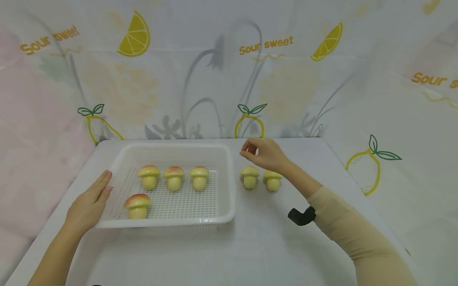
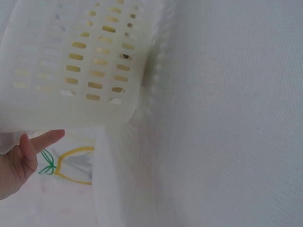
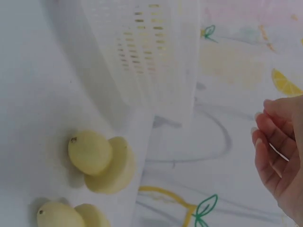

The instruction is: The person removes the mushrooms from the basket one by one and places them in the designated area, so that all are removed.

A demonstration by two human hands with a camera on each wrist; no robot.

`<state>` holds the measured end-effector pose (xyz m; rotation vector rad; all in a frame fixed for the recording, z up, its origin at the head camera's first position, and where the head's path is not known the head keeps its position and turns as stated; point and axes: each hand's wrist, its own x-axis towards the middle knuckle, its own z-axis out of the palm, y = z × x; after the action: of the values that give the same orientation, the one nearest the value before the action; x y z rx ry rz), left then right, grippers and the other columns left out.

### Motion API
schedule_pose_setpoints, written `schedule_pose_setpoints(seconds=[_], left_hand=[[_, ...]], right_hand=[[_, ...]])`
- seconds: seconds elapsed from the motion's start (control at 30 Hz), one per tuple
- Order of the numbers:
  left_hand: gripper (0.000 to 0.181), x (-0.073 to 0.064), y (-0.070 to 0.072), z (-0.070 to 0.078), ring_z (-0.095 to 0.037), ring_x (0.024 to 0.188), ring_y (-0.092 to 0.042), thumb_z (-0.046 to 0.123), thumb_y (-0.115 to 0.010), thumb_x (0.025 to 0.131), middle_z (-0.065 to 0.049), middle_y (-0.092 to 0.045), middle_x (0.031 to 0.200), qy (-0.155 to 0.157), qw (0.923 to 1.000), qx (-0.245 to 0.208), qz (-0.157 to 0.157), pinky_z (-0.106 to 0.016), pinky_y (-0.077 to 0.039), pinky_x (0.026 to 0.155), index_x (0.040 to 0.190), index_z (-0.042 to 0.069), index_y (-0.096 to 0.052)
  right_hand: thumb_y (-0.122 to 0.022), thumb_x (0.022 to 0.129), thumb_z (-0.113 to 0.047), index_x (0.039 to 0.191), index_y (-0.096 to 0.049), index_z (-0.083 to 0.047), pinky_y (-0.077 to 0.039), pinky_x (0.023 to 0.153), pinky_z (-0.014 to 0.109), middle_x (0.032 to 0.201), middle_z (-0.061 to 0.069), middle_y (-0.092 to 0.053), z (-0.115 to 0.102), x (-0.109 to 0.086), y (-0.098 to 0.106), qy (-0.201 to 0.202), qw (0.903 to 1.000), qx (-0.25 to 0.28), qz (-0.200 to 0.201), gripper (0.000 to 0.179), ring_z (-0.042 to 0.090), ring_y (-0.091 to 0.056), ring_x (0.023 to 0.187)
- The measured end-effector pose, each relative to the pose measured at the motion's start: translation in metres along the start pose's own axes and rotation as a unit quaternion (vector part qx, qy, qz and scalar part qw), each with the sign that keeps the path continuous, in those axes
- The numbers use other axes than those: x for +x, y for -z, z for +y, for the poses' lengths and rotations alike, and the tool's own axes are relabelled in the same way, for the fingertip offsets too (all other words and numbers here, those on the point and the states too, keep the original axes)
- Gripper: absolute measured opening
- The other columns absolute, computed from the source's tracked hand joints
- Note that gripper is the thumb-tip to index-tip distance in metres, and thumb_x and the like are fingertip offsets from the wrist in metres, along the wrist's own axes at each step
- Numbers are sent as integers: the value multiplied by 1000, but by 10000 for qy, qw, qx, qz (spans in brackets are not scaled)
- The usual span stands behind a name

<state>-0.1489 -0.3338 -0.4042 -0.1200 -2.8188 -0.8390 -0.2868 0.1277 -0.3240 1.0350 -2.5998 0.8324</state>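
Resting straight-fingered left hand [image 1: 87, 204] against a basket [image 1: 168, 222] of four mushrooms [image 1: 174, 180], near the left edge of the surface [image 1: 257, 246]; poising empty, loosely curled right hand [image 1: 264, 153] by two mushrooms [image 1: 249, 178], across a gap toward the right edge.

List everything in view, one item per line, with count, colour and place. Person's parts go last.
Basket: 1, white, on the table, left of centre
Mushroom-shaped pieces in the basket: 4, pale yellow with reddish caps, three in a back row, one front left
Mushroom-shaped pieces on the table: 2, pale yellow, right of the basket
Table: 1, white, under the basket
Printed backdrop: sheet count unclear, mostly white with yellow lemons, behind the table
Black object: 1, black, at the right forearm
Right sleeve: 1, beige, lower right
Left grip: 1, bare, at the basket's left side
Right grip: 1, bare, above the table pieces
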Motion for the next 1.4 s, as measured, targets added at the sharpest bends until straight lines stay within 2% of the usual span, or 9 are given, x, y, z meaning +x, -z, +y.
schedule_pose_setpoints(seconds=[0.4,0.7,0.93,1.13,1.4], left_hand=[[52,-1,1,3,-52,136,-21,26,-29,107,-20,-18,156,78,10000,28,-26,-73,-18,99,151,0,-22],[51,-3,2,3,-53,134,-24,26,-30,107,-20,-20,155,142,9998,112,11,-74,-21,96,150,0,-24],[51,-2,2,6,-53,134,-25,26,-30,107,-21,-22,154,112,9999,101,36,-73,-22,97,150,-1,-25],[51,-2,4,7,-53,133,-25,25,-30,107,-21,-22,154,105,9998,156,37,-74,-23,96,149,-2,-25],[51,-4,4,10,-54,133,-26,27,-30,107,-21,-21,155,179,9997,153,-11,-74,-24,95,149,-1,-25]], right_hand=[[-69,89,-17,85,-67,-12,-42,50,23,62,-8,-57,-44,28,-7,552,9961,683,72,7,6,-53,59],[-70,89,-14,86,-66,-11,-45,49,22,62,-10,-57,-71,54,-20,1286,9844,1196,-65,6,5,-53,59],[-70,89,-15,86,-65,-12,-43,52,20,63,-10,-58,-95,74,-30,1710,9774,1204,-299,7,3,-51,58],[-68,90,-14,86,-66,-10,-42,54,20,63,-8,-59,-112,94,-45,1977,9663,1511,-654,6,4,-53,61],[-69,90,-19,86,-67,-12,-42,60,17,67,-8,-61,-130,115,-63,2152,9654,1058,-1020,8,2,-54,65]])
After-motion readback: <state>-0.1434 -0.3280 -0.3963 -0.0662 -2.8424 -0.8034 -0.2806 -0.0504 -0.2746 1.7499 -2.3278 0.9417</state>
